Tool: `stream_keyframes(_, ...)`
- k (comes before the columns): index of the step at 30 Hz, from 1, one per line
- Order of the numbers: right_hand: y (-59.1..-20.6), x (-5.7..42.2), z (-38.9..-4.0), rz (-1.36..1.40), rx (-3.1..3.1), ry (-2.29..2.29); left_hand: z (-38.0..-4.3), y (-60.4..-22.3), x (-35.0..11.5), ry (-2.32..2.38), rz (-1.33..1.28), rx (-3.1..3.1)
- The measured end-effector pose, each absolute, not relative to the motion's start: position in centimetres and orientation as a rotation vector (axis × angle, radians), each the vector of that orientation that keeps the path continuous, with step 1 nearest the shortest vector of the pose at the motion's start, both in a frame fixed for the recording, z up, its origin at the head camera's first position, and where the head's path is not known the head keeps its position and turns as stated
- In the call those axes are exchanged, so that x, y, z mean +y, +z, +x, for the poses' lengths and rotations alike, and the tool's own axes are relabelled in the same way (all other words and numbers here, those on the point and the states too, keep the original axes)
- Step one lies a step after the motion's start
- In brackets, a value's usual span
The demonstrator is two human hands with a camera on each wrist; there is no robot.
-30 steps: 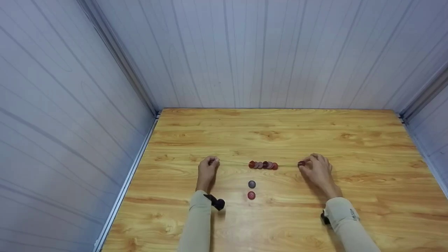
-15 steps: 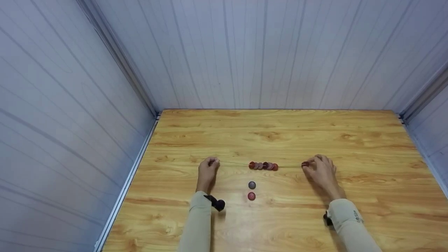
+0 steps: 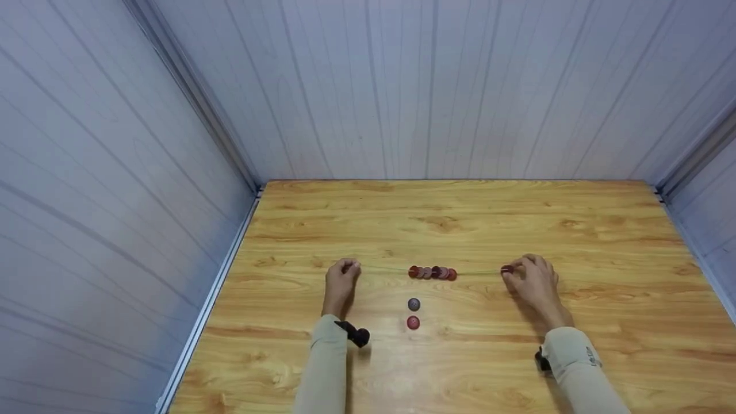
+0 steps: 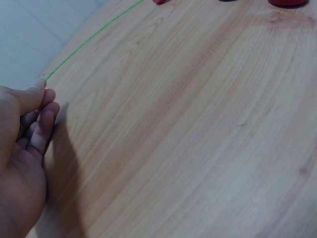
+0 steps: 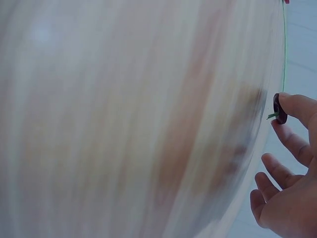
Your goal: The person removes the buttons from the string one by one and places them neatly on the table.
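Observation:
A thin green string (image 4: 89, 39) runs between my hands, threaded through a row of red, brown and dark buttons (image 3: 432, 272) at its middle. My left hand (image 3: 340, 282) pinches the string's left end between thumb and fingertips. On the right, my right hand (image 3: 533, 283) pinches a dark red button (image 5: 280, 108) by its edges, with the other fingers spread loosely. A short tuft of green string pokes out of that button in the right wrist view. The string looks nearly straight from hand to hand.
Two loose buttons lie on the wooden table (image 3: 460, 368) in front of the row: a grey-brown button (image 3: 414, 305) and a red button (image 3: 413, 322). Pale panel walls (image 3: 402, 86) stand behind the table and at its sides.
My right hand has slid a little to the right with the dark red button, widening its distance from the row. The left hand and the row of buttons have hardly moved.

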State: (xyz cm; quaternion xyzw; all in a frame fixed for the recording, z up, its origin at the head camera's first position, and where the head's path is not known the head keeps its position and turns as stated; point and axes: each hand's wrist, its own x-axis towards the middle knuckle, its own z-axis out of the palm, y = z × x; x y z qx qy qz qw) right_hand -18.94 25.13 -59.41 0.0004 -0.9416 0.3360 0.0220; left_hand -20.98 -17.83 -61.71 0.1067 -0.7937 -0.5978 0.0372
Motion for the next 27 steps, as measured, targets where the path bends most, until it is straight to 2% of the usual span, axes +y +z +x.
stream_keyframes(27, -59.5, 26.9, -18.5, -0.07, -2.944, 1.026, -21.0, -61.8, -17.8, -1.829, 0.351, -2.472)
